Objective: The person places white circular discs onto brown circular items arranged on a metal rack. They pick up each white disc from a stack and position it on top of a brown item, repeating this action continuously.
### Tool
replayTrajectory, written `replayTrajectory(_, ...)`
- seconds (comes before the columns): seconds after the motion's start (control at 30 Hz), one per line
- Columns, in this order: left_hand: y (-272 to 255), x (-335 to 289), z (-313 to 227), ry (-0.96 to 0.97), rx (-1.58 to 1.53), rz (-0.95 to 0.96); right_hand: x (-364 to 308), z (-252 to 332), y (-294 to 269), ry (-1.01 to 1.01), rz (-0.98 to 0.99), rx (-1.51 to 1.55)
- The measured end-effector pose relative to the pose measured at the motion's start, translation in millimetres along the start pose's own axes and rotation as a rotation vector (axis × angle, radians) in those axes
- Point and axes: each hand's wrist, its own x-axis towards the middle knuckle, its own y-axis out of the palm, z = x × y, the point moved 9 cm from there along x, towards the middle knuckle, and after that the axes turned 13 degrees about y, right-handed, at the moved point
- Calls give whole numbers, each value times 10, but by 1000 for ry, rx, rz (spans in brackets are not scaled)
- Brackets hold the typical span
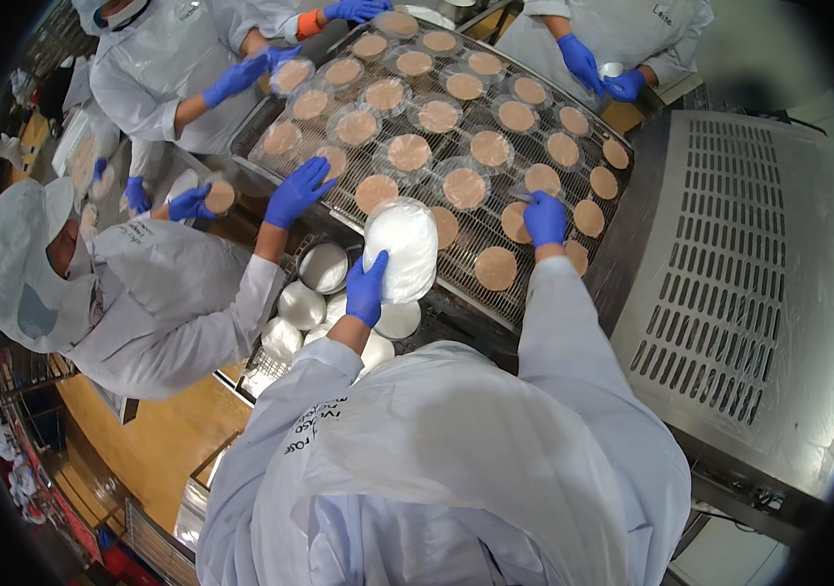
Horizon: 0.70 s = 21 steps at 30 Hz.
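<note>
My left hand point(366, 291), in a blue glove, grips a thick stack of white, roughly round sheets point(405, 244) at its near-left edge, held just over the front edge of the wire-mesh conveyor point(480, 227). To the right, my blue-gloved right hand point(546, 221) is closed above the belt, fingers pointing down beside a flat tan round patty point(514, 224). What its fingertips pinch, if anything, is too small to make out. Another bare patty point(495, 269) lies nearer me. Farther back and left, several patties point(438, 116) have clear round film around them.
White round stacks point(301, 305) and a round metal container point(323, 266) stand below the belt's left front. A co-worker's gloved hand point(299, 192) reaches over the belt from the left. Other people stand beyond. A slotted steel cover point(710, 264) borders the right side.
</note>
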Motion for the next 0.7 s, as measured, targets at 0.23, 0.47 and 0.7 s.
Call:
replayTrajectory(0.23,-122,-122,-272,32,-38,-120,-1093,1566,406,-535,198,354)
replayTrajectory(0.47,13,-382,-336,100,2,-207,27,2271,928,-534,269,225)
replayTrajectory(0.7,177,-40,-632,173,-21,-108,53,2237,1143,-815,163,-51)
